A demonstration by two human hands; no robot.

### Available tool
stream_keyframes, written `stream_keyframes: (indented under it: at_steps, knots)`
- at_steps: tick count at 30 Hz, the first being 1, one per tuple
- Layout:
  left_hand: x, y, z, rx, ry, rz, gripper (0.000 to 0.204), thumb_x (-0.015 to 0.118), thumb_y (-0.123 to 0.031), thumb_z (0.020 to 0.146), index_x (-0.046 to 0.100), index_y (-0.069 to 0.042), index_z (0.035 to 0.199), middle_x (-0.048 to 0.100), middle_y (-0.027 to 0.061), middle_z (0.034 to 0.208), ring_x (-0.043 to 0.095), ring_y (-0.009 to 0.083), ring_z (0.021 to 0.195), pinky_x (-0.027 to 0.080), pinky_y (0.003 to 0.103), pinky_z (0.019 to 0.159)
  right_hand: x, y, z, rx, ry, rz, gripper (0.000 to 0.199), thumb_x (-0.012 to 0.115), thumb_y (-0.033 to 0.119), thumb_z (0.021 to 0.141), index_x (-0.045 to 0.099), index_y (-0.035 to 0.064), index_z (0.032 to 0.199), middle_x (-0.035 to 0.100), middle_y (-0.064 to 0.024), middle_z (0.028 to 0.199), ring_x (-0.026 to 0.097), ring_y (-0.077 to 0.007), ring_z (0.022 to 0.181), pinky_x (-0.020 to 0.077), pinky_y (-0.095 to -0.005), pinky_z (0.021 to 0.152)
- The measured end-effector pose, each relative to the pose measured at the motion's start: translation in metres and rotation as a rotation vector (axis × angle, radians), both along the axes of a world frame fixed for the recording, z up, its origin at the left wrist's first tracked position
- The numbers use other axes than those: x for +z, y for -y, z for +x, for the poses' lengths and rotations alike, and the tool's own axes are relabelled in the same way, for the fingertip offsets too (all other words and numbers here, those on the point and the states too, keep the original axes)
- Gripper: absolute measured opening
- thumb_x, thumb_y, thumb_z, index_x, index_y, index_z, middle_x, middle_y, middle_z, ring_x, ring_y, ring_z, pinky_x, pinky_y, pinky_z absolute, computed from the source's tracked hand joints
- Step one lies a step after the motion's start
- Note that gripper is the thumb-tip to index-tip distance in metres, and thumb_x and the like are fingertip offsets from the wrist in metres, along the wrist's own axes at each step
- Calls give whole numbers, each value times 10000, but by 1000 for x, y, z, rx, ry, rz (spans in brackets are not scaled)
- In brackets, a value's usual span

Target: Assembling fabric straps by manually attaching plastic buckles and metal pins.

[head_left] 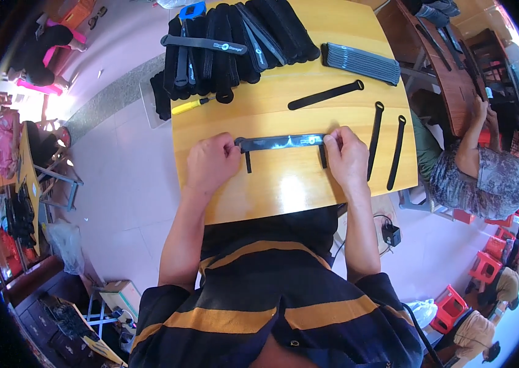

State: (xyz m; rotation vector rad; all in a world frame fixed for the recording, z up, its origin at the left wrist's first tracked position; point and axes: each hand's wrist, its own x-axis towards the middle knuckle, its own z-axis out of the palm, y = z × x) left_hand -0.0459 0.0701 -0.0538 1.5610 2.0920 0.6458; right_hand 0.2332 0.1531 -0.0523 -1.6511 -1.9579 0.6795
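My left hand point(212, 162) and my right hand point(348, 158) are closed on the two ends of a dark hook-and-loop strap point(275, 142), stretched level above the table. Its face is shiny, with pale print near the right end. Below it, two short dark strips point toward me, one near each hand; what they belong to I cannot make out. Beyond my right hand lies one loose black strap point(326, 95) with a looped end. Two more, a black strap point(375, 141) and another black strap point(396, 153), lie to its right.
Heaped black straps point(229, 52) cover the far left of the yellow table point(241, 205), beside a yellow-handled tool point(187, 107) and a blue item point(192, 10). A neat strap stack point(361, 63) sits far right. A co-worker point(480, 175) sits at another table on the right.
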Motion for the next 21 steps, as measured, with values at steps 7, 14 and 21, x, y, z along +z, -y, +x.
stream_keyframes:
  at_steps: [7,14,21]
  knots:
    - [2,0,1,11,-23,-38,139,714,-202,839,681,-86,769,696,135,715,687,375,701,542,480,645,2,-4,0,4,1,0,170,709,173,921,653,15,894,694,-187,806,691,-383,777,537,-471,718]
    - [-8,1,-2,-21,-36,-7,167,706,-240,854,683,-94,775,698,136,715,688,375,686,538,485,631,3,-5,-4,28,96,40,153,719,180,908,658,44,942,685,-167,889,693,-376,805,547,-477,718]
    - [-2,6,2,-68,-121,41,176,668,-258,867,669,-95,801,690,143,715,691,370,690,533,495,628,25,-9,-63,268,96,163,150,718,228,882,667,94,929,679,-138,915,685,-371,838,549,-481,744]
